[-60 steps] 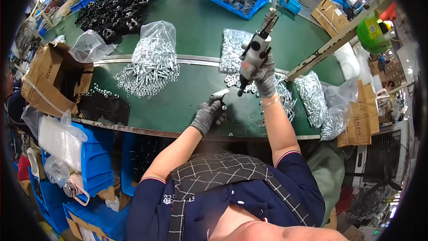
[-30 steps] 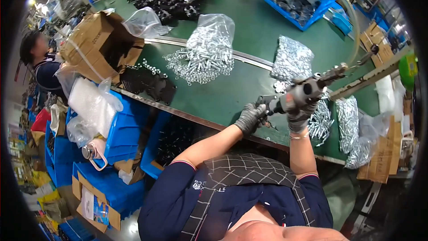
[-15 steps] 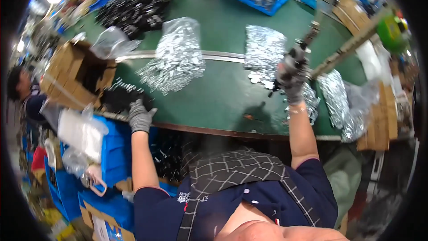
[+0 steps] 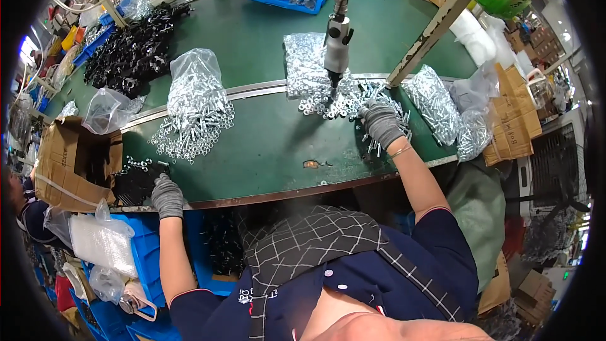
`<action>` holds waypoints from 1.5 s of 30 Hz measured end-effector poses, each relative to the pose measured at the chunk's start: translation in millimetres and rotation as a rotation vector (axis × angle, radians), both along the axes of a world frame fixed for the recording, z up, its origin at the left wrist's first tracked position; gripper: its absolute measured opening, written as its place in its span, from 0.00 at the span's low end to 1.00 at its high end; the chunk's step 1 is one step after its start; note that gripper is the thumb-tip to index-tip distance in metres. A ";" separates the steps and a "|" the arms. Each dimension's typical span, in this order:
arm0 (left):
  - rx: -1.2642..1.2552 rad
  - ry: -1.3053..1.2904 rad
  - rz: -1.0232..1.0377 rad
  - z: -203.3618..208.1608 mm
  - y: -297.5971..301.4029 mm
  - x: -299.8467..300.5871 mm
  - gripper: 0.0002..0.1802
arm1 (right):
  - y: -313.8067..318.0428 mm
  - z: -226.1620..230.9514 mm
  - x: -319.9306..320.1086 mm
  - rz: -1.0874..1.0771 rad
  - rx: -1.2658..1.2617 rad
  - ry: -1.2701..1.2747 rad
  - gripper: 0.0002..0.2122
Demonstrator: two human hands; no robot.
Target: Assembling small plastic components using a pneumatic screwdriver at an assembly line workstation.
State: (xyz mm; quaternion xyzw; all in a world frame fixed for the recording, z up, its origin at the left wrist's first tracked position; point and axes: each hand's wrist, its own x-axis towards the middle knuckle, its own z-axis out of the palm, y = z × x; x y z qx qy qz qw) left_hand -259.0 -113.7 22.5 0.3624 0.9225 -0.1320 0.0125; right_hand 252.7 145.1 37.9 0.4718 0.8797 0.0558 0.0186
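Note:
My left hand point(image 4: 167, 197), in a grey striped glove, rests at the near table edge, fingers bent together beside a stack of black parts point(image 4: 131, 186). A small silver piece shows by its fingertips; what it grips is hidden. My right hand point(image 4: 381, 125), gloved alike, reaches into a loose pile of silver bolts point(image 4: 377, 93), its fingers curled down and the tips hidden among them. Left of this hand, a power screwdriver point(image 4: 337, 53) hangs upright, bit down, over silver washers point(image 4: 344, 105). Behind the washers lies a clear bag of bolts point(image 4: 306, 63).
Another bolt bag point(image 4: 197, 88) spills washers point(image 4: 183, 142) on the green table point(image 4: 259, 145). A metal strip point(image 4: 257, 89) crosses it. An open carton point(image 4: 66, 158) stands left, a slanted post point(image 4: 435, 31) right. More bolt bags point(image 4: 435, 104), a black heap point(image 4: 136, 50) and a blue bin point(image 4: 284, 1) lie farther out.
My right hand has let go of the screwdriver and come down onto the bolts; the tool now hangs free. My left hand stays by the black parts. The whole view has shifted.

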 end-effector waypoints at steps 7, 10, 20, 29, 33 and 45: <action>0.691 -0.705 0.084 32.5 -5.3 35.7 0.17 | -6.8 2.3 -18.1 0.026 -0.311 0.452 0.05; 1.036 -1.608 0.211 36.3 26.3 119.0 0.14 | -48.1 -5.7 -51.2 0.120 -0.646 0.837 0.07; 0.769 -2.135 0.023 5.4 69.1 224.8 0.23 | -108.0 14.6 -104.8 0.079 -1.429 1.337 0.08; 0.848 -2.533 0.276 -21.9 63.9 234.5 0.19 | -114.0 14.0 -109.5 -0.071 -1.362 1.358 0.05; 0.837 -2.770 0.215 -25.3 68.3 243.1 0.17 | -121.6 3.0 -112.3 -0.022 -1.161 1.401 0.05; 0.783 -2.005 0.054 -4.8 97.6 234.8 0.16 | -43.2 7.9 -45.0 -0.245 -0.089 0.411 0.12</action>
